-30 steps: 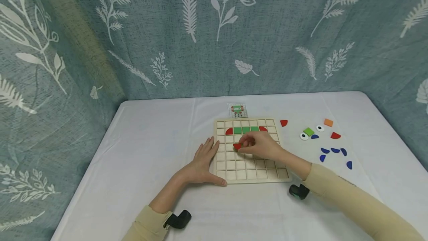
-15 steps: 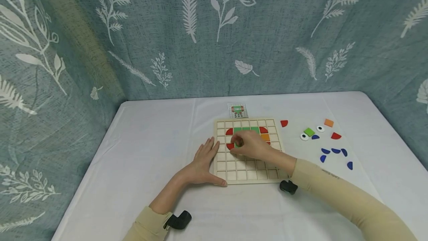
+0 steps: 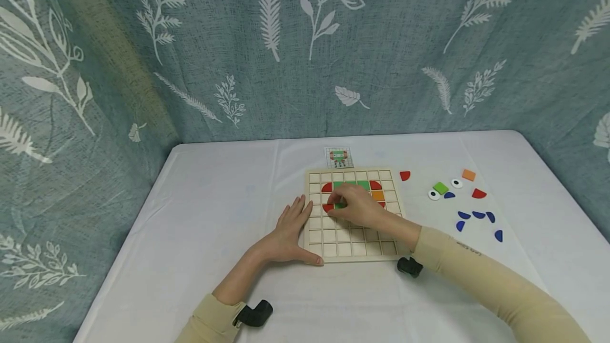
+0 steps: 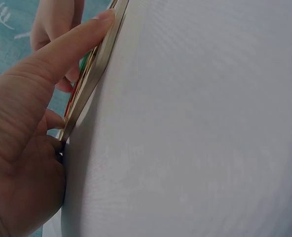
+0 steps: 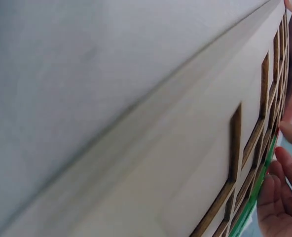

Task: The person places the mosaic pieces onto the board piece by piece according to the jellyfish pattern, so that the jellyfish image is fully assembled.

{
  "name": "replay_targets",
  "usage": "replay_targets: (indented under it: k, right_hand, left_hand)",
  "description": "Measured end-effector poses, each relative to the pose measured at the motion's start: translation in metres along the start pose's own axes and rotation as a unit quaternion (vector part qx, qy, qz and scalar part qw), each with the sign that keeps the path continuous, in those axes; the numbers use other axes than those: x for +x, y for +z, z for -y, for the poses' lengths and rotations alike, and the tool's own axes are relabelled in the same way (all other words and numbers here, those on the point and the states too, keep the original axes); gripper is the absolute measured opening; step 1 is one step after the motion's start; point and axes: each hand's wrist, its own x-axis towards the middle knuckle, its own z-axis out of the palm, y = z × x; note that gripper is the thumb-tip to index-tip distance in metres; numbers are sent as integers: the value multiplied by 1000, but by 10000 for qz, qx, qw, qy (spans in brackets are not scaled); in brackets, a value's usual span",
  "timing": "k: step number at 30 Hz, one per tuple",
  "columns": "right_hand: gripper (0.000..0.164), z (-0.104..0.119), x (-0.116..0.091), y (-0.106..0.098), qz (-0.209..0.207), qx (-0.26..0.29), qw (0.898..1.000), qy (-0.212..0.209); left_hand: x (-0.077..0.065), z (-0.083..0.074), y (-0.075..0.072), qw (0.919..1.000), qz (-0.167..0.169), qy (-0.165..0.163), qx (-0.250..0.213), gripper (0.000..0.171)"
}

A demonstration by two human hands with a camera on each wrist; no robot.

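A wooden grid board [image 3: 343,234] lies on the white table. My left hand [image 3: 286,237] rests along its left side, fingers spread, thumb at the near corner; in the left wrist view the thumb lies on the board's edge [image 4: 99,64]. My right hand [image 3: 355,205] reaches over the board, thumb and forefinger pinching a red quarter-circle tile [image 3: 326,208] at a left-hand cell. Green square tiles [image 3: 363,184] form a row between red quarter-circles [image 3: 375,185]. An orange tile [image 3: 378,195] sits below at the right. The right hand hides the pattern's middle.
A small pattern card [image 3: 339,158] lies behind the board. To the right are loose pieces: red quarter-circles [image 3: 478,193], a green square [image 3: 440,188], an orange square [image 3: 469,174], white eye discs [image 3: 433,195] and several blue half-circles [image 3: 478,215]. A leaf-print curtain [image 3: 295,94] hangs behind.
My right hand has moved left with the red tile, bringing it to the left-hand cell, and uncovered the orange tile. It has barely shifted since half a second ago. The left hand has stayed put.
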Motion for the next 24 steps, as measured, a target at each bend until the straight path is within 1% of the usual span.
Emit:
replay_targets:
  k: [2, 5, 7, 11, 15, 19, 24]
  right_hand:
    - [17, -1, -2, -2, 19, 148, 9999, 78]
    - [19, -3, -7, -7, -33, 520, 9983, 252]
    - [19, -5, -12, -12, -109, 814, 9958, 404]
    - [22, -13, -24, -22, -293, 1178, 9901, 705]
    - [24, -24, -38, -31, -451, 1324, 9843, 1077]
    - [26, -35, -54, -42, -621, 1360, 9782, 1441]
    - [28, -56, -74, -57, -900, 1202, 9723, 1789]
  left_hand:
    - [0, 0, 0, 10000, 14, -9, -2, 127]
    - [0, 0, 1, 10000, 7, -49, 17, 128]
    - [1, -1, 1, 10000, 6, -84, 10, 128]
    - [1, -1, 1, 9999, -7, -126, 17, 128]
    - [1, -1, 1, 9999, -22, -102, 27, 129]
    - [1, -1, 2, 9999, -31, -106, 19, 130]
    - [2, 0, 2, 9999, -43, -116, 7, 130]
